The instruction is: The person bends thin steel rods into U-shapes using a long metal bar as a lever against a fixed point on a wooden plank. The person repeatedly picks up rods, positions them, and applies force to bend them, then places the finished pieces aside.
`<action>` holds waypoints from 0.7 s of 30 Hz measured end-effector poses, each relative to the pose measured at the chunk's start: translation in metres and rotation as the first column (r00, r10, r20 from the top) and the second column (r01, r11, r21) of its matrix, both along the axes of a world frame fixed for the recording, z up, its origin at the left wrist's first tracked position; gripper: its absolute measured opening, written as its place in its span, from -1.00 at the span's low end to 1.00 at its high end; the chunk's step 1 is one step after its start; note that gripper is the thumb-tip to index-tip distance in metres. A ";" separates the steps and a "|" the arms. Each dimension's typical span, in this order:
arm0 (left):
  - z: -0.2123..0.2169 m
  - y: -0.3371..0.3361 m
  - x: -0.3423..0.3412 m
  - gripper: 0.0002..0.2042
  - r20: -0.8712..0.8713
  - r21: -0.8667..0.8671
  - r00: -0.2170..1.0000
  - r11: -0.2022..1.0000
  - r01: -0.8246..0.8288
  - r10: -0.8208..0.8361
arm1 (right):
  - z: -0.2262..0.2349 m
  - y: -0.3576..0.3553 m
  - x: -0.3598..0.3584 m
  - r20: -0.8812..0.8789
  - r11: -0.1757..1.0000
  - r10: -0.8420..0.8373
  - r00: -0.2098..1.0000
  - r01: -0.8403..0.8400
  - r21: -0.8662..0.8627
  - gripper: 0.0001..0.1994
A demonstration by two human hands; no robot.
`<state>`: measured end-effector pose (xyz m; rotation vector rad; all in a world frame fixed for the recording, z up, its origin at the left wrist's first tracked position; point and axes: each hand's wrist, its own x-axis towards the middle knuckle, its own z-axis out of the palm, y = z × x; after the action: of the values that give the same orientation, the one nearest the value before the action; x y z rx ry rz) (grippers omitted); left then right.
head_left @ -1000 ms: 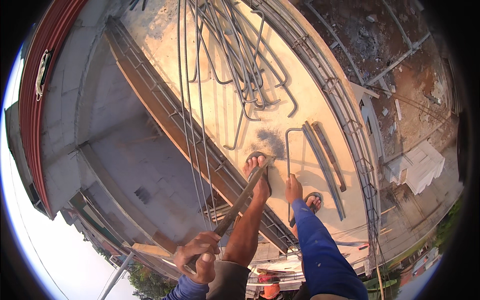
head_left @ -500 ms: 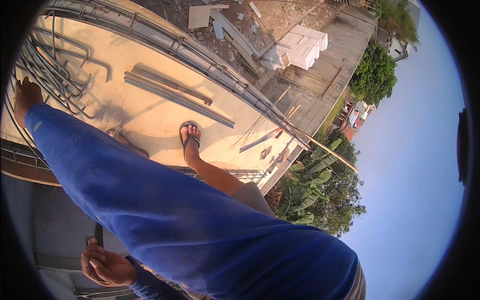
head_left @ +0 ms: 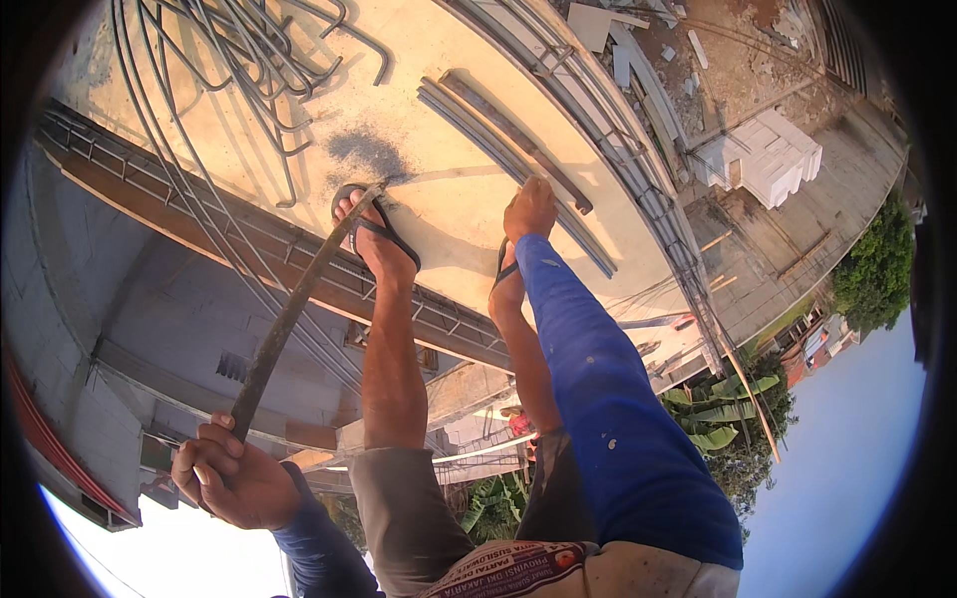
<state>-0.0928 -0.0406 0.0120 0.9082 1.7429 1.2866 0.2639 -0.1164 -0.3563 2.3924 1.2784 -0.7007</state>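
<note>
My left hand point(head_left: 237, 476) is closed around one end of a long dark bar point(head_left: 304, 289). The bar slants up and away, its far end beside my sandalled left foot point(head_left: 384, 244). Whether it is metal or wood I cannot tell. My right hand point(head_left: 531, 209) has its fingers curled over the pale deck point(head_left: 449, 214), above my right foot and close to some straight metal lengths point(head_left: 508, 164). Anything inside those fingers is hidden. Bent steel rods point(head_left: 224, 45) lie in a loose bundle at the far left, some running back over the deck edge.
Steel reinforcement cages run along both sides of the deck, the near one point(head_left: 449, 329) beside a drop to a lower level. Dark grit point(head_left: 367, 154) lies by my left foot. White blocks point(head_left: 763, 154) are stacked beyond the far cage point(head_left: 608, 100).
My right hand has left the bent rods and come back toward my right foot. My view has turned, and the long bar in my left hand now shows along its length.
</note>
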 end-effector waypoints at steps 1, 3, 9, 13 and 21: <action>-0.004 0.001 0.009 -0.79 -0.025 -0.003 1.000 1.000 -0.015 0.015 | -0.012 -0.026 0.023 0.081 0.994 0.064 0.995 -0.070 0.078 -0.64; 0.011 0.001 0.000 -0.79 -0.097 0.017 0.995 1.000 0.018 -0.017 | -0.022 -0.042 0.006 0.115 0.973 0.141 0.983 -0.159 0.164 -0.59; 0.002 0.005 -0.003 -0.79 -0.049 -0.011 0.997 0.998 0.058 -0.058 | -0.021 -0.043 0.033 -0.037 0.978 0.155 0.987 -0.148 0.149 -0.70; 0.007 0.011 -0.004 -0.80 -0.097 -0.008 0.995 1.000 0.011 -0.011 | -0.022 -0.028 0.062 -0.249 0.943 0.329 0.911 -0.306 0.126 -0.75; 0.001 0.016 -0.022 -0.80 -0.006 0.010 1.000 1.000 0.007 -0.007 | 0.109 0.102 0.006 -0.436 0.931 0.350 0.829 -0.256 0.260 -0.83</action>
<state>-0.1153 -0.0245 0.0131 0.9239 1.7372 1.2906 0.2700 -0.0144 -0.2469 2.1390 1.9576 -1.1585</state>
